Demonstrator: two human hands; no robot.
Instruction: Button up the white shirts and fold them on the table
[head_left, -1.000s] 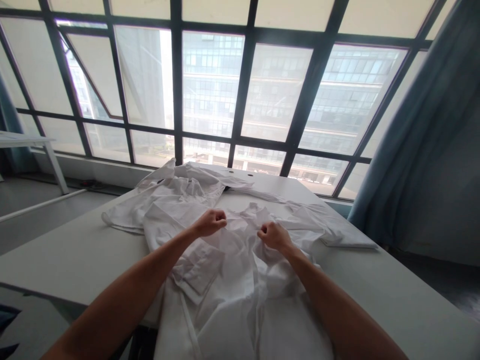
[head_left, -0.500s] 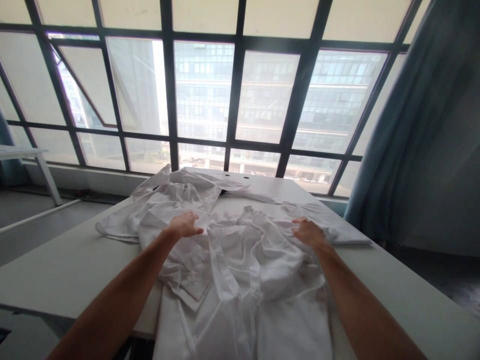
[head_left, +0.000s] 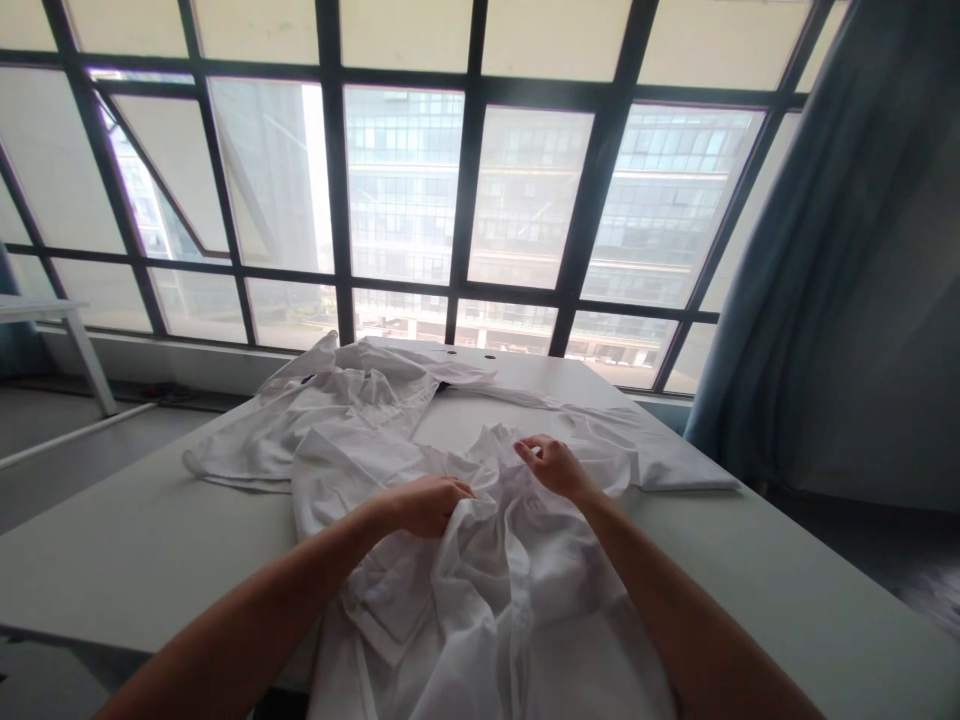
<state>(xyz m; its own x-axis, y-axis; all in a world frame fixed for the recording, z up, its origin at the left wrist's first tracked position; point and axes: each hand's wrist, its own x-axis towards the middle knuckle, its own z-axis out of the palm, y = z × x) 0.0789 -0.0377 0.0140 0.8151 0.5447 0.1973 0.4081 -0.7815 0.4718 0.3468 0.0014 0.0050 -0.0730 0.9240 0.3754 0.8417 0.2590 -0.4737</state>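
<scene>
Left hand (head_left: 431, 505) clamps a fold of white garment (head_left: 480, 590), presumably keeping it gathered; right hand (head_left: 553, 468) meets its upper edge, grip unclear. Garment lies between and below both on the surface (head_left: 757, 570); another white garment (head_left: 352, 395) sits beyond the left.

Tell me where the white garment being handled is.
In the head view, the white garment lies at lower centre on the white table, its upper part between the left hand and the right hand.
</scene>
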